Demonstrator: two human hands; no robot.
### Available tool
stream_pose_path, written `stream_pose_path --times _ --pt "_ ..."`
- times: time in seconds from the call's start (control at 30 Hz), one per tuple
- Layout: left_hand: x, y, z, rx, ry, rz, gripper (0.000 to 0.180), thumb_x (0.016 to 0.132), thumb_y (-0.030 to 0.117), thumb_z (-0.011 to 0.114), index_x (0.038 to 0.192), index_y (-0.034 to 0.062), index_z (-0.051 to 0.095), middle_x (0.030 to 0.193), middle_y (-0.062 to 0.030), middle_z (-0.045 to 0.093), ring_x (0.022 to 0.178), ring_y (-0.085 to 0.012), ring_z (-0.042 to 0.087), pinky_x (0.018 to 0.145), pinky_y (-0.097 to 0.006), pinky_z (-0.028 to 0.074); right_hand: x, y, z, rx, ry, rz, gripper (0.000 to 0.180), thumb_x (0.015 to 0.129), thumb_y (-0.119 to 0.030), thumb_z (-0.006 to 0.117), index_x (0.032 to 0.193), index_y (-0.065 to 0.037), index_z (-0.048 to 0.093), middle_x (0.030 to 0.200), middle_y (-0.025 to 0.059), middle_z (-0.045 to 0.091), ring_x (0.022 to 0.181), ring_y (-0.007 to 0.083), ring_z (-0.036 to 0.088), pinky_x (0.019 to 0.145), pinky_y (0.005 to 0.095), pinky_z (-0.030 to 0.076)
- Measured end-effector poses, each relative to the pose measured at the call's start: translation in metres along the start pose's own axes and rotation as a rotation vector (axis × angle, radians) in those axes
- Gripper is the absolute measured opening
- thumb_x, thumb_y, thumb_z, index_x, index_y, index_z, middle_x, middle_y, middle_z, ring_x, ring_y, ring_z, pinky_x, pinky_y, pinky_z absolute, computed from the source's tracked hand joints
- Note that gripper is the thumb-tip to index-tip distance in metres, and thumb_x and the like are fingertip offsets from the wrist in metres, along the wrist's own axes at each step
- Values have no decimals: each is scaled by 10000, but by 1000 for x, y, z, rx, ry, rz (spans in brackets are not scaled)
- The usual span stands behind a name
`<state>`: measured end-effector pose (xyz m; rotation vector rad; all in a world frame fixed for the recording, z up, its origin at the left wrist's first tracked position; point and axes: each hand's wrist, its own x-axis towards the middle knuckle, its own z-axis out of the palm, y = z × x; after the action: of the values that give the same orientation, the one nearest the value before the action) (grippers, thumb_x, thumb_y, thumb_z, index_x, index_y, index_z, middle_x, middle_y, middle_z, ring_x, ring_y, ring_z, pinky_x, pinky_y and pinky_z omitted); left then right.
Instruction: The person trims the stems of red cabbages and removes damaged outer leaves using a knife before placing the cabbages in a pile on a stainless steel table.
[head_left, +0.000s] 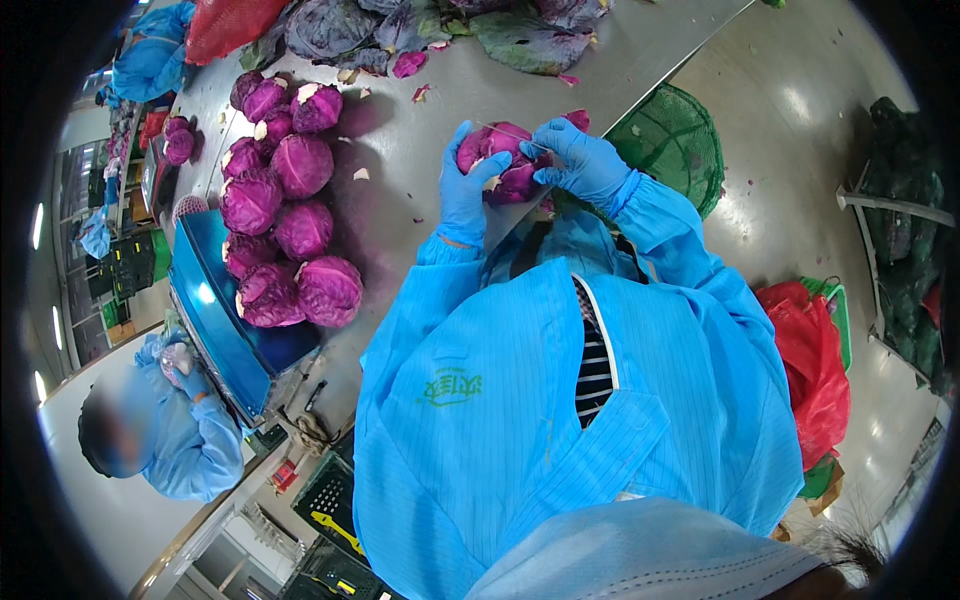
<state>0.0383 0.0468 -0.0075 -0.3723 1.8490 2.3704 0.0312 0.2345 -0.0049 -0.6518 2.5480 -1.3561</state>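
Over the near edge of the metal table, my gloved left hand [464, 192] is wrapped round the side of a red cabbage [513, 181], its thumb lying across the front. My gloved right hand [582, 165] is at the cabbage's right side, its fingers bent and closed. From those fingers a thin pale line runs over the cabbage's top; whether it is a blade edge or a strand, I cannot make out. A loose purple leaf piece [577, 119] shows just beyond the right hand.
Several trimmed red cabbages [302, 166] stand grouped at left on the table [420, 250]. Dark outer leaves [530, 42] lie at the far side. A blue metal tray [215, 290], a green mesh basket [668, 148] and a red bag [808, 360] are nearby. A co-worker [195, 450] works at left.
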Motion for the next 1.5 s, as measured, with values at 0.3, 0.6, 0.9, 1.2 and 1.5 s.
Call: stream_pose_path --times 0.3,0.6,0.9,1.2,1.5 --pt "10 -4 -2 -10 -7 -36 760 619 103 779 1269 20 395 1151 -119 501 1024 -213 517 878 -304 449 7 3 -9 -102 -72 -53 469 648 -197 745 1035 -126 489 1049 84 469 925 313 540 750 373 470" --pt "15 -6 -1 12 -20 -56 709 648 72 753 1261 12 400 1141 -125 512 986 -203 541 845 -294 472 15 21 -10 -68 -56 -169 419 641 -256 742 973 -118 527 962 89 469 824 272 557 686 362 459" --pt "13 -5 10 -45 60 -49 718 655 63 750 1259 -2 367 1074 -126 531 944 -190 548 814 -290 478 -8 17 26 446 349 28 312 706 -102 702 987 -103 565 934 76 525 837 235 563 708 317 470" --pt "11 -3 13 -13 124 -53 728 643 71 760 1255 -1 373 1088 -134 517 941 -193 540 810 -283 469 -6 8 20 182 264 45 340 701 -131 717 998 -93 554 899 75 537 808 226 565 720 310 469" --pt "18 -8 12 33 167 -36 600 675 107 714 1198 -15 446 1073 -114 549 945 -188 549 834 -295 455 -9 -6 22 -71 292 -96 229 715 -159 702 859 -108 531 778 82 474 659 249 507 586 344 421"
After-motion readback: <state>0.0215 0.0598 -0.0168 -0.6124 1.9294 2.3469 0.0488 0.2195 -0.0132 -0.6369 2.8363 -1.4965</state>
